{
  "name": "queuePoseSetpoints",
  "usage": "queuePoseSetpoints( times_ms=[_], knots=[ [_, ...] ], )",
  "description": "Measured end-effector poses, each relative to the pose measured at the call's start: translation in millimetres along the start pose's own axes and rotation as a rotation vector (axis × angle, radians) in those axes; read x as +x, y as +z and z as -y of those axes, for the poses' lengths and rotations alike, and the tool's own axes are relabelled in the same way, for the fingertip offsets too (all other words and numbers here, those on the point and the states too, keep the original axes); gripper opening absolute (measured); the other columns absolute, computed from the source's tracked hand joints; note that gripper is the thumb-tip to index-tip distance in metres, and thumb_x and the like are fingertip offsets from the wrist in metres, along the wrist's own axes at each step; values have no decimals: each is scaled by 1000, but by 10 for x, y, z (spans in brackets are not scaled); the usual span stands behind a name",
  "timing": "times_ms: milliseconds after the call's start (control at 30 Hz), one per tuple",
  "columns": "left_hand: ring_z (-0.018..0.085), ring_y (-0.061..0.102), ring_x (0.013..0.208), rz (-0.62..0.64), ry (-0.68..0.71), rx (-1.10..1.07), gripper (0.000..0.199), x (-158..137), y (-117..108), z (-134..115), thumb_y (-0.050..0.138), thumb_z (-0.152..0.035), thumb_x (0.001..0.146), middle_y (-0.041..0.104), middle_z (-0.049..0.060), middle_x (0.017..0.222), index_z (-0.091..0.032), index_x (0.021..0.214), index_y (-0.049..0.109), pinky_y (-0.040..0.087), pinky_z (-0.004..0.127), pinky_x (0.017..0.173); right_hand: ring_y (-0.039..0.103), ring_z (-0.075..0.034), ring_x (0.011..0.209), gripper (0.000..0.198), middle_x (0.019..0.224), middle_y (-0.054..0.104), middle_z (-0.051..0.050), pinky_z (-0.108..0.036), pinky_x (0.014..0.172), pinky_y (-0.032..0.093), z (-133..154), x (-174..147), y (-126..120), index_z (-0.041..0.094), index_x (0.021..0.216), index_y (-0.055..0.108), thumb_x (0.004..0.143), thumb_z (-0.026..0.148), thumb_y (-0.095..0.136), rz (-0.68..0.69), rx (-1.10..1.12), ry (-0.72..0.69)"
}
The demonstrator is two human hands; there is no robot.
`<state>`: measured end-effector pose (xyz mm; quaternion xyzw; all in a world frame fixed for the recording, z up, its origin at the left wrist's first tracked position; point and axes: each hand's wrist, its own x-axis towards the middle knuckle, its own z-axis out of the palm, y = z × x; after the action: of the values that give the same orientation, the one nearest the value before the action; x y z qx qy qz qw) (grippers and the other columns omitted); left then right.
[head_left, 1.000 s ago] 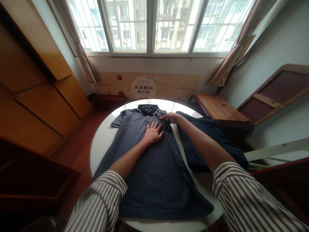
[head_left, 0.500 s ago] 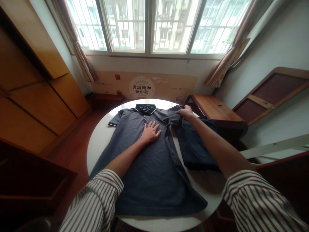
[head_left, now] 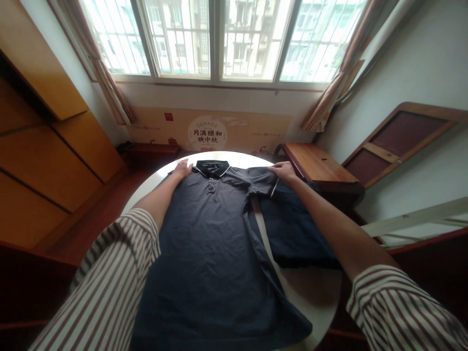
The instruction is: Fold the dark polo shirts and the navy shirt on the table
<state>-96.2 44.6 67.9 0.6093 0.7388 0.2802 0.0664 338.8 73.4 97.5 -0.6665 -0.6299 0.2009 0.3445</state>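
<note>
A dark grey-blue polo shirt (head_left: 212, 253) lies spread front up on a round white table (head_left: 314, 292), its black collar with white trim toward the window. My left hand (head_left: 183, 168) is at the shirt's left shoulder, fingers closed on the cloth there; that sleeve is mostly hidden behind my forearm. With my right hand (head_left: 284, 170) I pinch the upper edge of the right sleeve near its white-trimmed cuff. Beneath and beside that sleeve lies a folded dark navy garment (head_left: 300, 234), partly covered by my right forearm.
A wooden side table (head_left: 318, 163) stands beyond the table at the right. Orange-brown cabinets (head_left: 66, 165) line the left wall. A printed banner (head_left: 241, 129) hangs below the barred window (head_left: 204, 39). A brown wooden panel (head_left: 405, 141) leans on the right wall.
My left hand has moved from the shirt's chest up to its left shoulder. The right sleeve now lies straighter, still in my right hand. The view has shifted slightly.
</note>
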Motion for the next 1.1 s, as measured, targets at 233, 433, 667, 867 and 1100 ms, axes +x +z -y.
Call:
queuePoseSetpoints(
  times_ms=[233, 433, 667, 867, 1100],
  knots=[
    [18, 65, 82, 177, -47, -92, 49, 249, 192, 181, 73, -44, 77, 73, 9, 90, -10, 111, 69, 47, 24, 76, 61, -16, 56, 37, 80, 72, -7, -28, 55, 54, -95, 146, -92, 11, 99, 77, 78, 41, 72, -57, 25, -74],
    [21, 63, 85, 210, 0, -71, 23, 408, 285, 171, 69, -37, 76, 72, 8, 82, -15, 83, 74, 46, 26, 74, 62, -17, 62, 37, 75, 69, -6, -29, 59, 56, -150, 312, -78, 11, 94, 76, 77, 43, 74, -120, 101, -3],
    [21, 62, 79, 271, 34, -50, 32, 408, 329, 50, 71, -47, 74, 67, 4, 70, -15, 78, 72, 45, 26, 69, 56, -14, 55, 25, 67, 65, -4, -27, 54, 52, -209, 306, -4, 10, 89, 76, 76, 32, 75, -43, 97, 59],
    [21, 61, 90, -23, 42, -35, 29, 676, 252, -128, 61, -37, 86, 67, 9, 95, -13, 100, 69, 45, 26, 81, 67, -23, 89, 20, 92, 73, -11, -31, 85, 52, -165, 476, -18, 12, 91, 75, 83, 29, 67, -179, -51, -150],
    [26, 56, 112, -62, 112, 34, 36, 504, 201, -410, 59, -28, 89, 56, 14, 123, -14, 122, 59, 43, 37, 100, 59, -31, 110, 42, 120, 61, -19, -41, 100, 45, 168, 270, -1, 11, 119, 65, 82, 31, 69, -164, -268, -170]
  ],
)
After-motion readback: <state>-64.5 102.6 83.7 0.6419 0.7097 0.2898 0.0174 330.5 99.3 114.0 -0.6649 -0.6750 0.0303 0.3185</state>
